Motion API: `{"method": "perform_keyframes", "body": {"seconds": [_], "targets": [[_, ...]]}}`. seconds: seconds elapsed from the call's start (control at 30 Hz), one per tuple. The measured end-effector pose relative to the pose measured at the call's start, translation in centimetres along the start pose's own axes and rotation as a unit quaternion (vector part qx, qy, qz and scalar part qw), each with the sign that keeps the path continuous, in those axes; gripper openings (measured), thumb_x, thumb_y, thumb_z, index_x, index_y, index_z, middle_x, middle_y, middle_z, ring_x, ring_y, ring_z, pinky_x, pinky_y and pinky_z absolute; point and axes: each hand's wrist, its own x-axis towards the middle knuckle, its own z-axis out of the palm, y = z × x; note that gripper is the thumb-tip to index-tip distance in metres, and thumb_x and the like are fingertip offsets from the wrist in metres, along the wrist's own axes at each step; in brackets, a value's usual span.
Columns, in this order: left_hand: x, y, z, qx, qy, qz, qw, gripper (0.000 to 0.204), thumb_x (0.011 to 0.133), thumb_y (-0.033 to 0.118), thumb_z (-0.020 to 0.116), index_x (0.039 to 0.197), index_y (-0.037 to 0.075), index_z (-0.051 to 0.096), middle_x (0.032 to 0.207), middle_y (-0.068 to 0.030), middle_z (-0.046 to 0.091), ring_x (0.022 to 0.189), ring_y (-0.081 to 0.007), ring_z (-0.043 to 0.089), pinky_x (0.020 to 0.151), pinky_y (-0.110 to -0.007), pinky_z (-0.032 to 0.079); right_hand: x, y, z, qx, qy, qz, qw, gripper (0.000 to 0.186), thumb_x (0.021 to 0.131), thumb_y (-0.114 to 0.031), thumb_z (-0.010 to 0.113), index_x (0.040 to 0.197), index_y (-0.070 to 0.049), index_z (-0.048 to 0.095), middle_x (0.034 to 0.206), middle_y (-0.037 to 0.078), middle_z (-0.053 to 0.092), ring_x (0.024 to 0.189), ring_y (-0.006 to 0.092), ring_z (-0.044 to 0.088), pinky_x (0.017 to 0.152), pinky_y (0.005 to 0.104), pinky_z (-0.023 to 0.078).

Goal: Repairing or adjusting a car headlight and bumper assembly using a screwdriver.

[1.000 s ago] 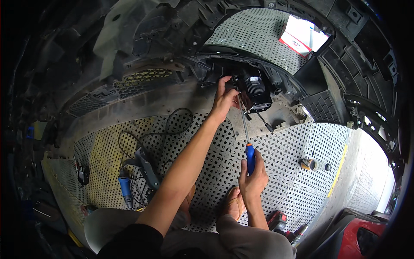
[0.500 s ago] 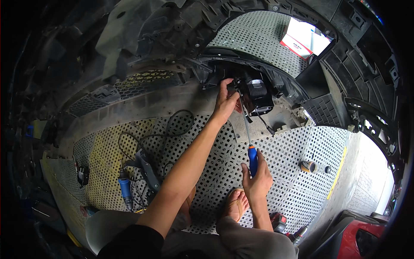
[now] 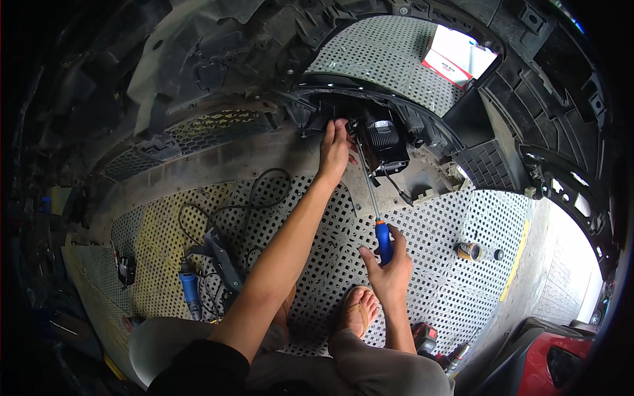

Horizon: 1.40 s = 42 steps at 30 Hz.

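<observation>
We're mid-job on the black boxy lamp unit [image 3: 383, 140] tucked in the dark plastic bumper shell [image 3: 218, 59]. It looks seated in its opening but the fastening isn't finished, since the driver is still on it. Our left hand [image 3: 334, 146] lies flat with fingers loosely spread, pressed on the bumper edge just left of the lamp, gripping nothing. Below and right of it, our right hand [image 3: 388, 269] is closed around the blue handle of the long-shafted screwdriver [image 3: 384, 240], whose tip reaches up beside the lamp. A small metal can [image 3: 469, 251] sits further right on the perforated floor mat [image 3: 436, 277].
</observation>
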Motion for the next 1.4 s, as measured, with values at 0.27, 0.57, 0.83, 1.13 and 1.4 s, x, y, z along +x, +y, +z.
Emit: {"method": "perform_keyframes", "body": {"seconds": [0.27,0.57,0.83,1.13,1.4], "targets": [[1.2,-1.5,1.7,0.007,0.115,0.085,0.990,0.016,0.104,0.021,0.058,0.103,0.005,0.060,0.079,-0.0018,0.059,0.060,-0.0093,0.056,0.042,-0.028,0.051,0.5,3.0,0.4,0.739,-0.149,0.367,0.545,0.047,0.105,-0.035,0.053,0.134,0.003,0.054,0.074,0.002,0.055,0.042,0.0036,0.030,0.039,0.0186,0.024],[2.1,-2.1,0.4,0.160,0.118,0.136,0.970,0.011,0.102,0.016,0.060,0.102,0.005,0.062,0.077,0.0007,0.060,0.060,-0.0086,0.055,0.047,-0.027,0.046,0.7,0.8,0.7,-0.055,0.071,-0.066,0.994,0.046,0.094,-0.021,0.071,0.132,-0.001,0.055,0.087,0.015,0.065,0.062,0.0297,0.066,0.053,0.0399,0.052],[1.4,-1.3,0.6,0.047,0.065,0.069,0.994,0.016,0.107,0.019,0.053,0.105,0.007,0.063,0.072,0.0022,0.055,0.057,-0.0064,0.049,0.050,-0.024,0.042,1.2,0.9,-1.1,0.587,-0.141,0.290,0.742,0.044,0.104,-0.024,0.058,0.139,0.003,0.051,0.084,0.003,0.060,0.048,0.0039,0.041,0.040,0.0194,0.031],[0.9,-0.7,0.9,0.061,0.048,0.041,0.996,0.016,0.108,0.021,0.051,0.101,0.009,0.059,0.075,0.0022,0.055,0.059,-0.0069,0.052,0.049,-0.025,0.044,0.9,-0.7,-0.6,0.453,-0.091,0.277,0.842,0.040,0.099,-0.022,0.066,0.133,-0.004,0.054,0.084,0.004,0.061,0.048,0.0074,0.043,0.039,0.0197,0.028],[1.7,-2.9,1.0,0.197,0.150,0.196,0.949,0.021,0.108,0.025,0.052,0.105,0.006,0.059,0.075,-0.0011,0.057,0.063,-0.0093,0.053,0.056,-0.030,0.045,0.8,-0.6,0.3,0.414,-0.062,0.237,0.877,0.037,0.103,-0.022,0.061,0.134,-0.002,0.057,0.086,0.008,0.064,0.049,0.0072,0.046,0.041,0.0205,0.035]]}}
